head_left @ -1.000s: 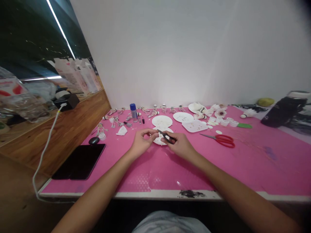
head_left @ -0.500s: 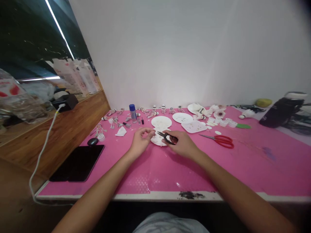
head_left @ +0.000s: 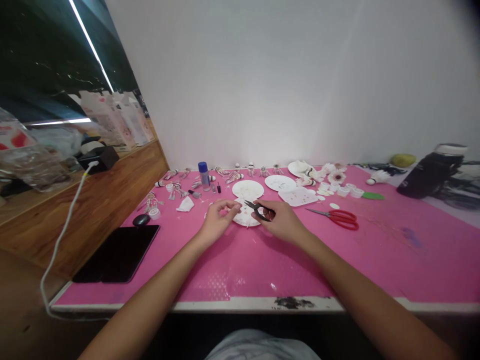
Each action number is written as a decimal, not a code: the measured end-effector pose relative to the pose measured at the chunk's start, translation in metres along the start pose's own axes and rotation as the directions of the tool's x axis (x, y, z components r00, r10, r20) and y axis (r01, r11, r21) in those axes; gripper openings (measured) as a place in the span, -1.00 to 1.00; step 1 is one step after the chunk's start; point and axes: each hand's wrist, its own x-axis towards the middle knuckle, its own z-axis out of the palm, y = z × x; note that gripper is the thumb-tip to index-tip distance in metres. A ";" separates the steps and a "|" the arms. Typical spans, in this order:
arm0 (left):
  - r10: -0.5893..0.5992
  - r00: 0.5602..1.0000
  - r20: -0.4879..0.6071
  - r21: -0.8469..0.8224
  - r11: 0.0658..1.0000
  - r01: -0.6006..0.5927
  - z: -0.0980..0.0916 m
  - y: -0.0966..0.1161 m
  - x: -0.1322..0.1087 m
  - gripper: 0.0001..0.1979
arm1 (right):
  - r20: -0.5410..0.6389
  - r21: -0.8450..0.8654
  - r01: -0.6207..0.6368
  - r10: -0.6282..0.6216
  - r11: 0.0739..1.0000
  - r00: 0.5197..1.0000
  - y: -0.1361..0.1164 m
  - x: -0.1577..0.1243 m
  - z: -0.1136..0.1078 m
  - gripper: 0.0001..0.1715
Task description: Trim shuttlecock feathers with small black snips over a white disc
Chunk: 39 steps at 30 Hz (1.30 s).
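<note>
Dark pliers (head_left: 258, 208) are gripped in my right hand (head_left: 281, 219), their tips pointing left over a white round plate (head_left: 247, 218) that holds small bits. My left hand (head_left: 218, 219) is just left of the tips, thumb and fingers pinched together on something too small to make out. The pliers' jaws look slightly apart and do not touch my left fingers. Behind the hands lies another white plate (head_left: 248, 189).
Red-handled scissors (head_left: 343, 219) lie at the right, near small white cups (head_left: 343, 190) and a black bottle (head_left: 431, 172). At the left are a black tablet (head_left: 117, 253), a mouse (head_left: 141, 220) and a blue-capped glue bottle (head_left: 204, 176). Shuttlecocks (head_left: 378, 177) stand along the wall.
The pliers' jaws look a little wider apart. Both hands stay in nearly the same place, and the whole view has shifted slightly.
</note>
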 end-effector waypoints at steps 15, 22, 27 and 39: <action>0.034 0.999 -0.019 0.046 0.998 -0.034 0.001 0.000 -0.001 -0.77 | 0.061 0.152 -0.057 0.049 0.987 0.997 -0.001 -0.002 0.005 -0.56; 0.047 0.999 -0.004 0.061 0.997 -0.046 0.001 -0.003 -0.003 -0.79 | 0.075 0.156 -0.077 0.066 0.985 0.995 0.002 -0.002 0.010 -0.53; 0.036 0.999 0.003 0.055 0.998 -0.036 0.002 -0.004 -0.003 -0.77 | 0.094 0.166 -0.088 0.073 0.982 0.993 0.002 -0.002 0.012 -0.48; 0.022 0.999 0.037 0.026 0.999 -0.023 0.001 -0.005 -0.004 -0.74 | 0.083 0.171 -0.115 0.102 0.979 0.991 0.003 -0.002 0.012 -0.41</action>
